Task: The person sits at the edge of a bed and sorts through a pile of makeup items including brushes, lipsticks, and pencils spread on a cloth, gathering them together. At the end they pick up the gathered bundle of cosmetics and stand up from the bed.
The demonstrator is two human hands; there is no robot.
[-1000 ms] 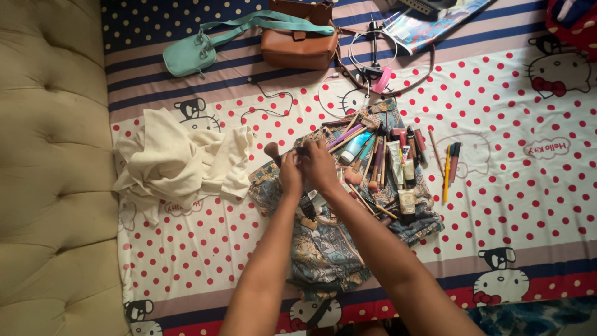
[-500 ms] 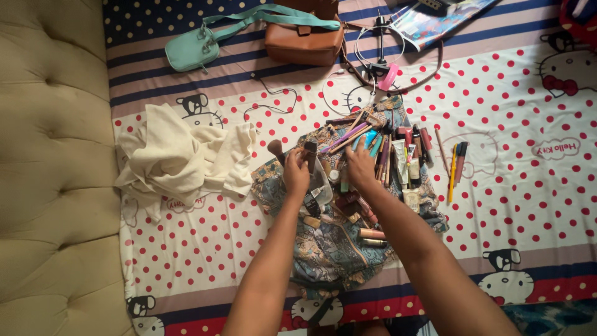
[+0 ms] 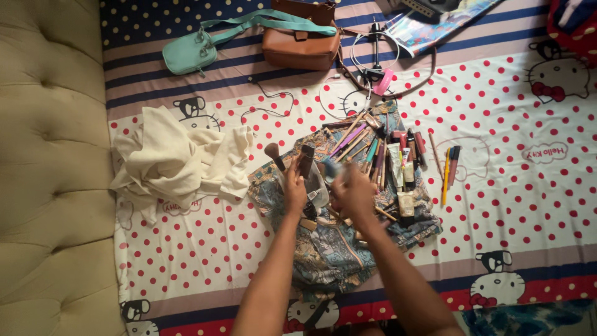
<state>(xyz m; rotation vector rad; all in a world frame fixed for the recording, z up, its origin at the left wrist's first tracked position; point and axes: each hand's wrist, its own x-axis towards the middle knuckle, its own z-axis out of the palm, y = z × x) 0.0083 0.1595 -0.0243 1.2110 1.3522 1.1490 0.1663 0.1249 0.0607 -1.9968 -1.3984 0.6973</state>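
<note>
My left hand (image 3: 295, 190) grips a brown tube-shaped makeup item (image 3: 306, 159) that stands up above the fingers, just right of a fluffy makeup brush (image 3: 274, 154). My right hand (image 3: 353, 193) is blurred and closed around a small pale blue item (image 3: 331, 168). Both hands hover over a patterned blue-grey cloth (image 3: 326, 249) spread on the bed. A pile of several brushes, pencils and tubes (image 3: 385, 158) lies on the cloth to the right of my hands. A clear plastic piece (image 3: 317, 190) sits between the hands.
A crumpled cream cloth (image 3: 180, 162) lies to the left. A teal bag (image 3: 193, 53) and a brown leather bag (image 3: 301, 43) rest at the top, with cables and a ring light (image 3: 373, 56). Two pencils (image 3: 449, 168) lie apart on the polka-dot sheet (image 3: 516, 199). A beige tufted cushion (image 3: 53, 168) borders the left.
My hands have drawn back from the pile of makeup items toward me. The left hand now holds the brown tube upright, and the right hand has moved left and down in a blur.
</note>
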